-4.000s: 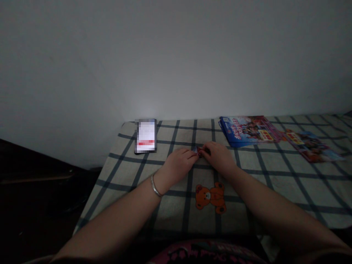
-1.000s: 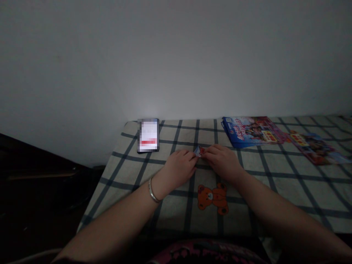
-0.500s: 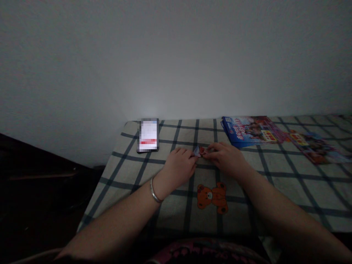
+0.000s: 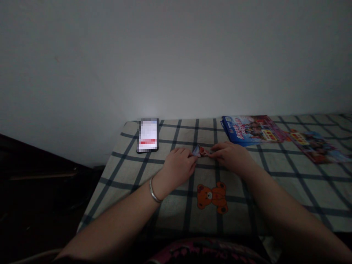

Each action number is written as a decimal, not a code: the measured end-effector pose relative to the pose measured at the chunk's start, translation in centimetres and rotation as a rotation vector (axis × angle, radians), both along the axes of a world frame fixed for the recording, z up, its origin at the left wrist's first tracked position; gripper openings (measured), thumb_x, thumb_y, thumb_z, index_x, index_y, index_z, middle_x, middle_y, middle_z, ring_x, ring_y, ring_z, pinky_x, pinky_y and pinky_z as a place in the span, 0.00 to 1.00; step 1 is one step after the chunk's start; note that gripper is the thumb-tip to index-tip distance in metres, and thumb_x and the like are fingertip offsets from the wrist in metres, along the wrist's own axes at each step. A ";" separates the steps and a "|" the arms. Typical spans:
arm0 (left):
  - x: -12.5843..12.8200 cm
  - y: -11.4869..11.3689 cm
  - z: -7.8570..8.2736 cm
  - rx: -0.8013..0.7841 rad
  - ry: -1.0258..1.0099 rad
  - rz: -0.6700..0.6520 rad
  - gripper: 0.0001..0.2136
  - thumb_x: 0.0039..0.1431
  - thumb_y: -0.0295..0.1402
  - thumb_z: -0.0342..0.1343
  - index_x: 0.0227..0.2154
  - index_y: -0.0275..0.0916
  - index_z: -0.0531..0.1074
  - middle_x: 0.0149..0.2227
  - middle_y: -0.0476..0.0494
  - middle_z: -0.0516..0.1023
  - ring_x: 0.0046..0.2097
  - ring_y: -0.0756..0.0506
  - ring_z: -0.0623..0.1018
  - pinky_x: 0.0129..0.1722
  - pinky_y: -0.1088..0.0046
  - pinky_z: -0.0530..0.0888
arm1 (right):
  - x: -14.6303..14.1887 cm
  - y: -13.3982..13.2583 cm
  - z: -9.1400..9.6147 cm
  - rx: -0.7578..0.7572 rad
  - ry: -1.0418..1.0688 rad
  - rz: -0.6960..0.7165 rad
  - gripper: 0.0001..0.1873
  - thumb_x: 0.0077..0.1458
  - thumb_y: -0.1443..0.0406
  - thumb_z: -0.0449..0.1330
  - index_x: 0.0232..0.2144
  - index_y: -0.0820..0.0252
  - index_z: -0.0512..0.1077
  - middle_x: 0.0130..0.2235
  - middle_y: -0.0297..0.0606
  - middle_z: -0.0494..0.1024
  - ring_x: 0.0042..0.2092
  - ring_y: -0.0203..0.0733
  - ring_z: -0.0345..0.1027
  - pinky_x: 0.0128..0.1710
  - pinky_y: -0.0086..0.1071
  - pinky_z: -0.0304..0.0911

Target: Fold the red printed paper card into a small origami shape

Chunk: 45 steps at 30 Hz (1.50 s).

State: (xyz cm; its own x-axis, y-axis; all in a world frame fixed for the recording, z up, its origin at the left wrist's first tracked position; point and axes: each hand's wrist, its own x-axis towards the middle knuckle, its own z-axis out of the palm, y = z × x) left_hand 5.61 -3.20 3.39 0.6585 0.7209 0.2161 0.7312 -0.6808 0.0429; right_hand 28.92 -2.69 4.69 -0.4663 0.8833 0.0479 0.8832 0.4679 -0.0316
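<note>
A small folded piece of colourful printed paper (image 4: 202, 151) lies on the checked tablecloth (image 4: 173, 205) between my hands. My left hand (image 4: 180, 165) grips its left end, with thumb and fingers closed together; a silver bangle (image 4: 154, 190) circles that wrist. At the paper's right end, the fingertips of my right hand (image 4: 232, 157) are closed on the edge. Both hands rest low over the cloth. How the paper is folded under the fingers is hidden, and the light is dim.
A phone (image 4: 148, 135) with a lit screen stands at the back left, by the wall (image 4: 176, 58). Blue and pink printed leaflets (image 4: 253, 129) lie at the back right, with another leaflet (image 4: 319, 146) farther right. An orange bear picture (image 4: 211, 197) decorates the cloth.
My right hand has shifted slightly to the right along the paper, and more of the printed paper shows between the hands. My left hand has stayed nearly still.
</note>
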 end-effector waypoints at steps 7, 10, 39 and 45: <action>-0.1 0.0 0.0 -0.016 -0.029 -0.010 0.11 0.62 0.33 0.54 0.45 0.42 0.76 0.38 0.42 0.75 0.43 0.41 0.74 0.43 0.61 0.72 | 0.5 0.0 -0.1 0.007 0.049 -0.033 0.12 0.55 0.68 0.61 0.37 0.46 0.82 0.47 0.33 0.80 0.46 0.48 0.73 0.42 0.40 0.70; 0.0 0.0 -0.1 -0.017 -0.034 -0.008 0.10 0.62 0.33 0.54 0.44 0.42 0.77 0.38 0.42 0.75 0.43 0.42 0.74 0.43 0.61 0.72 | 1.1 0.4 -0.2 -0.006 0.059 -0.039 0.12 0.54 0.68 0.60 0.34 0.47 0.82 0.46 0.32 0.80 0.46 0.47 0.73 0.43 0.40 0.70; -0.9 2.7 -2.3 -0.167 -0.527 0.037 0.11 0.61 0.33 0.57 0.45 0.39 0.74 0.43 0.43 0.78 0.47 0.44 0.76 0.50 0.62 0.73 | -2.9 -0.5 -2.0 0.129 0.229 0.083 0.14 0.62 0.64 0.54 0.46 0.58 0.75 0.42 0.42 0.79 0.44 0.46 0.70 0.46 0.38 0.65; -0.2 2.4 -2.1 -0.211 -0.556 0.122 0.10 0.63 0.32 0.55 0.46 0.39 0.74 0.43 0.44 0.80 0.47 0.44 0.78 0.48 0.63 0.75 | -3.6 -0.6 -1.9 0.041 0.339 0.066 0.11 0.60 0.64 0.58 0.44 0.58 0.76 0.38 0.40 0.78 0.42 0.44 0.70 0.42 0.36 0.64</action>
